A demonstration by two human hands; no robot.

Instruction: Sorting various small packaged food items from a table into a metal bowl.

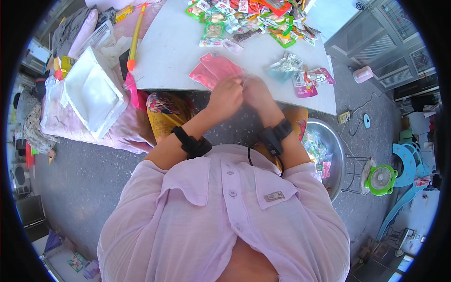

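Both hands meet at the near edge of the white table (165, 63). My left hand (226, 98) is curled, its fingers at the right end of red plastic packets (220, 67) that lie overlapping on the table. My right hand (255, 92), blurred, is close beside it, with something thin and clear between the two; what each hand grips is unclear. Right of the hands lie clear and whitish packets (286, 65) and purple-and-red printed packets (310, 81). A heap of small food packets (246, 21) covers the table's far part.
At the left, a white foam box (93, 91) sits on pink cloth (130, 135), near a yellow tube with orange ends (135, 38). A metal basin (338, 158) holding packets stands on the floor at the right. Beyond it is a green fan (381, 179).
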